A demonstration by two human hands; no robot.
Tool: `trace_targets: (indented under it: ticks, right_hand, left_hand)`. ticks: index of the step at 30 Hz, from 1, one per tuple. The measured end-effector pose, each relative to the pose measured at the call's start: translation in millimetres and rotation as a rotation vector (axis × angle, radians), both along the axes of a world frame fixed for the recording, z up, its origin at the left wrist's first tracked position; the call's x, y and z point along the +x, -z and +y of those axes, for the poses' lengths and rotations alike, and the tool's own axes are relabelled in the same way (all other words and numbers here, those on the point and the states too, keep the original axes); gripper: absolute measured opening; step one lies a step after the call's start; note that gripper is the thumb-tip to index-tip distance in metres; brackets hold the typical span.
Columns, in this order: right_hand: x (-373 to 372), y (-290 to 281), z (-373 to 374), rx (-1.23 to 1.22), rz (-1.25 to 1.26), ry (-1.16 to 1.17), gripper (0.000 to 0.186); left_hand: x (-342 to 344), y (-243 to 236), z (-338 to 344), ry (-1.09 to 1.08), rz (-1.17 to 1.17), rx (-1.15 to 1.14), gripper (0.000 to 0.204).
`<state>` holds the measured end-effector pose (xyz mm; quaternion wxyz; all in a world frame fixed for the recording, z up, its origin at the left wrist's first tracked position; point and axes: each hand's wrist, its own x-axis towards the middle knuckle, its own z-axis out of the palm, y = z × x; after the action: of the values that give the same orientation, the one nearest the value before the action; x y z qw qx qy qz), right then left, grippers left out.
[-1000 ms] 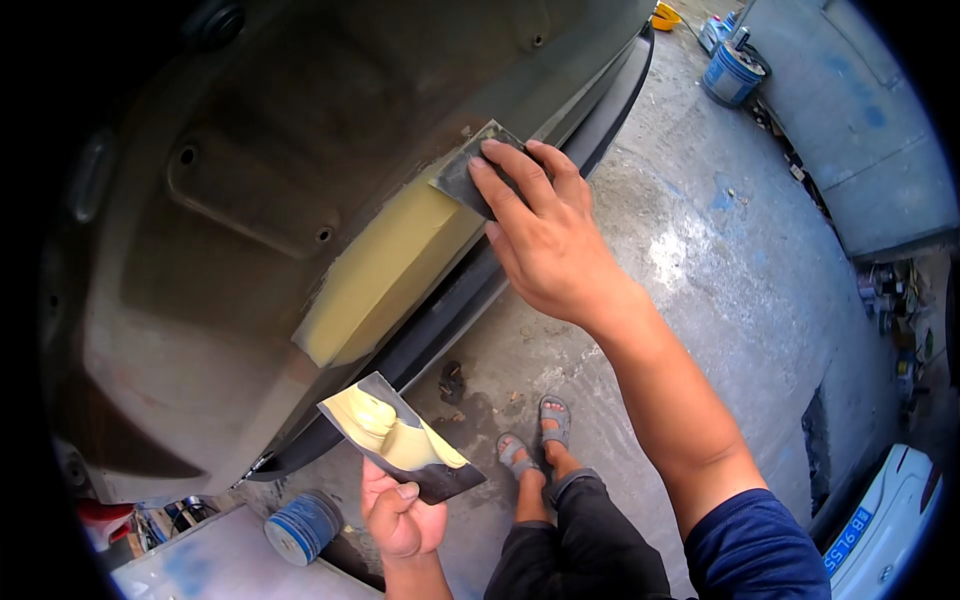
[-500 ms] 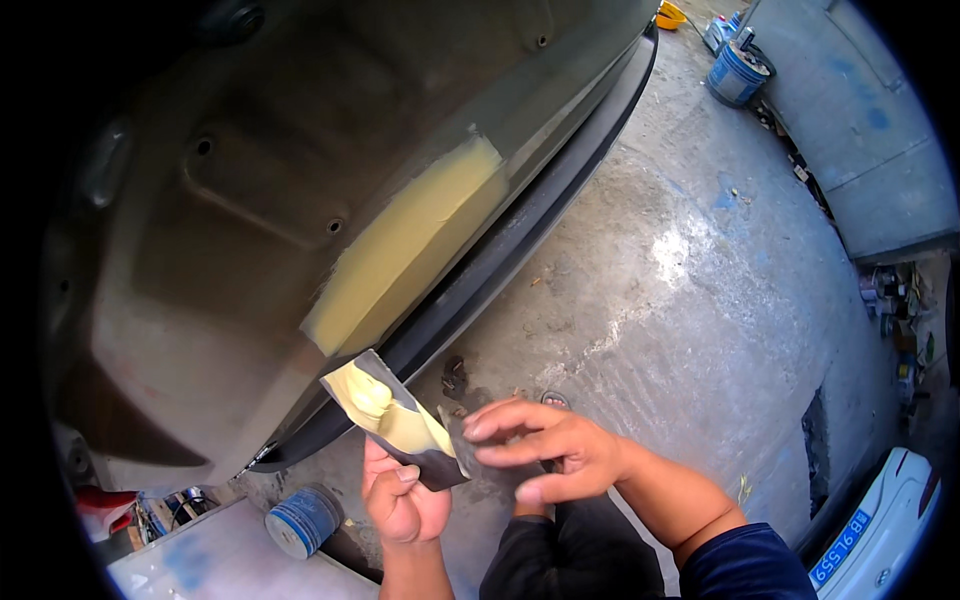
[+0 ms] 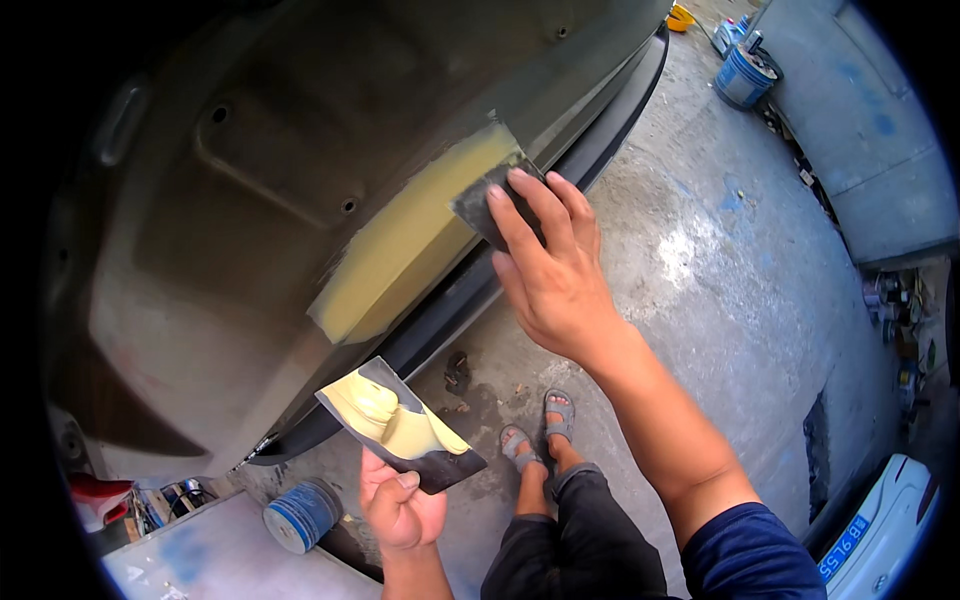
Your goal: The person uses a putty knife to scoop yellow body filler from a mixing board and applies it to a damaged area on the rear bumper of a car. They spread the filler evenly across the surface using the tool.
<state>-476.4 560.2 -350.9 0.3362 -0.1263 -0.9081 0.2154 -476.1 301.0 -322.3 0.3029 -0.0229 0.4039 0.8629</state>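
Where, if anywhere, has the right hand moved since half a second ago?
Yes; the right hand moved up, from below the yellow patch to its upper right end.

I count two hands [image 3: 400,507] [image 3: 555,285], two flat dark sheets [image 3: 437,474] [image 3: 478,202] and one big yellow patch [image 3: 405,235]. There are also two blue buckets [image 3: 303,516] [image 3: 743,80], two gray sandals [image 3: 561,415] [image 3: 519,446], one orange bowl [image 3: 680,18] and one blue number plate [image 3: 846,547].

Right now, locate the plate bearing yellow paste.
Low and left of centre, the plate is in the left hand, overlapping dark trim in the head view.
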Motion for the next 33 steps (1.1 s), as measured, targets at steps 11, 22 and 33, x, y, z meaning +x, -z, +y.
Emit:
trace_targets:
  ticks: [11, 22, 33]
  right_hand:
    - [-35.0, 2.7, -12.8, 0.055, 0.098, 0.001, 0.058]
    - [-13.2, 28.6, -21.9, 0.005, 0.043, -0.01, 0.058]
    - [63.2, 4.3, -54.9, -0.798, 0.087, -0.633, 0.049]
  left_hand:
    - [0.6, 6.2, -6.9, -0.032, -0.017, -0.021, 0.077]
    - [-1.6, 10.8, -6.7, -0.02, -0.025, -0.014, 0.077]
    - [-4.2, 4.5, 0.5, -0.008, -0.017, -0.015, 0.078]
